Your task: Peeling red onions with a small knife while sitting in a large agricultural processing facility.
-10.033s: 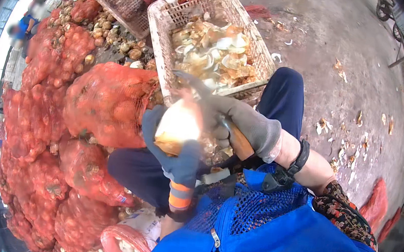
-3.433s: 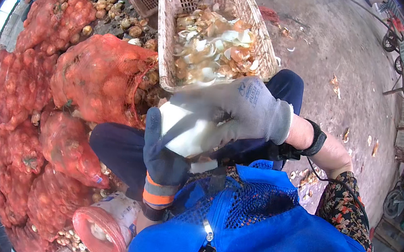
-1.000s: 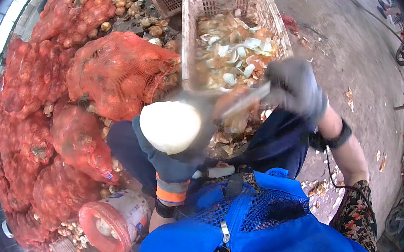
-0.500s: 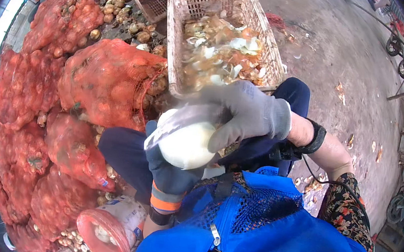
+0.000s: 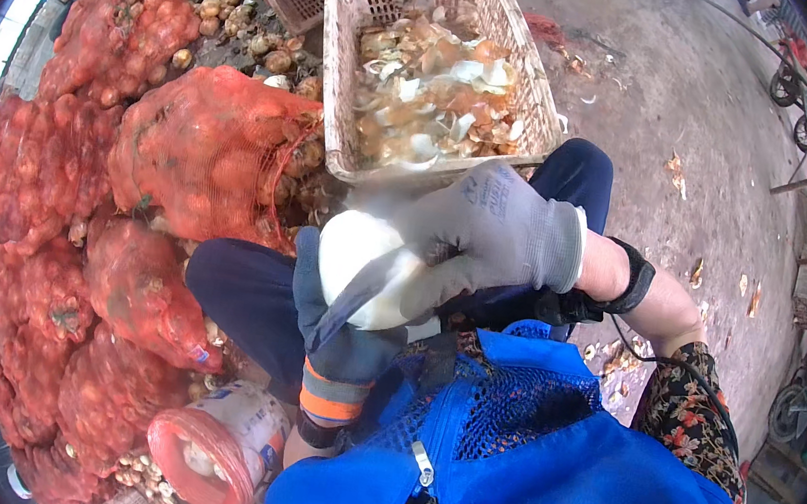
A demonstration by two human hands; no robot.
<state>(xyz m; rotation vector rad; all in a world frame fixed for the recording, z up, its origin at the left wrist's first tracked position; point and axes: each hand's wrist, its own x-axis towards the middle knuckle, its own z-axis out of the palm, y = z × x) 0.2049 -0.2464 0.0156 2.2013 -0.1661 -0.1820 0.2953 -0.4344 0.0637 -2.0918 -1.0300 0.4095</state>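
A large peeled white onion rests in my left hand, whose dark glove with an orange cuff band wraps it from the left and below. My right hand, in a grey glove, grips a knife with its handle hidden in the fist. The knife blade slants down and left across the onion's near side, smeared by motion. Just beyond my hands stands a dirty white plastic crate holding onion skins and peelings.
Red mesh bags of onions are piled along the left. Loose onions lie behind them. Near my left knee a white bucket with a red liner holds pale pieces. Scraps of skin dot the concrete floor on the right.
The knife blade has swung from the onion's upper left down across its near side. My right hand has shifted slightly, and the whole view has moved a little.
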